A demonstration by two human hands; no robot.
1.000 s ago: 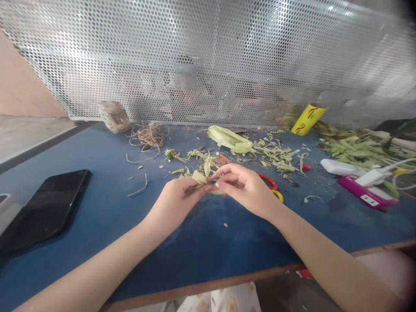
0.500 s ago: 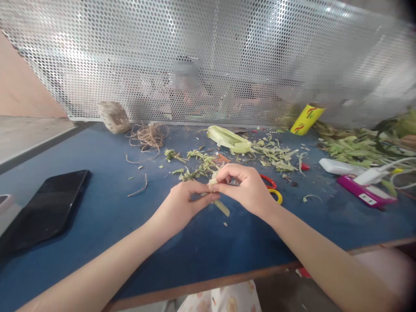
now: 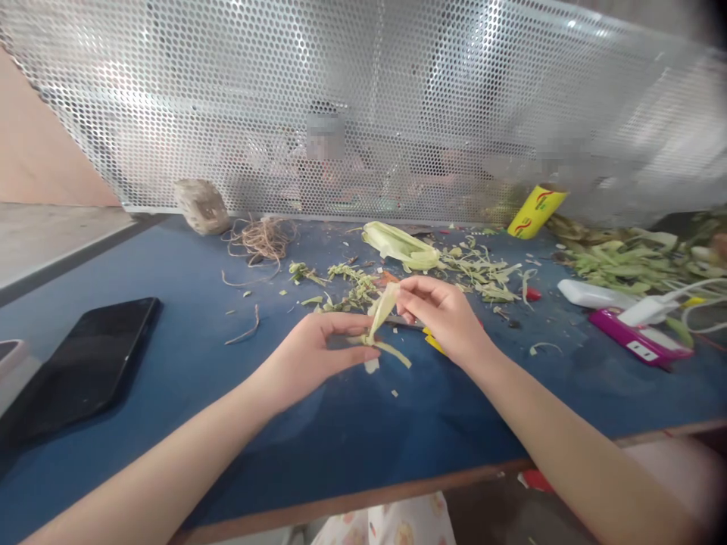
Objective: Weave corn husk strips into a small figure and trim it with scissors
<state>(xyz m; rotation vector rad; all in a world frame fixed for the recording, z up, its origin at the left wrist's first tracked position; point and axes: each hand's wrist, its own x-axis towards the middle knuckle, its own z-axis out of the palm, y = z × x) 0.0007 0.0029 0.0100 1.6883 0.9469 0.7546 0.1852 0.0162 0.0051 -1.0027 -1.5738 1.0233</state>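
Note:
A pale green strip of corn husk (image 3: 384, 309) stretches between my two hands above the blue table. My left hand (image 3: 318, 344) pinches its lower part between thumb and fingers, where it looks folded or knotted, and a narrow tail hangs out to the right. The upper end sits in the closed fingertips of my right hand (image 3: 446, 314). Partly under the right hand lie scissors (image 3: 435, 342), with a bit of blade and a yellow handle showing. Just beyond the hands are small green leafy pieces (image 3: 355, 280) and a larger bundle of husk (image 3: 400, 246).
Tangled twine (image 3: 261, 241) and a whitish lumpy container (image 3: 201, 206) stand far left. A black phone (image 3: 85, 356) lies at left. Toward the right are husk shreds (image 3: 491, 280), a yellow tube (image 3: 537, 212) and a purple power strip (image 3: 641, 337). A perforated metal screen (image 3: 238, 91) borders the back.
My right hand has moved slightly right and up from the left hand, drawing the husk strip out between them. The red scissor handle seen earlier is now mostly covered.

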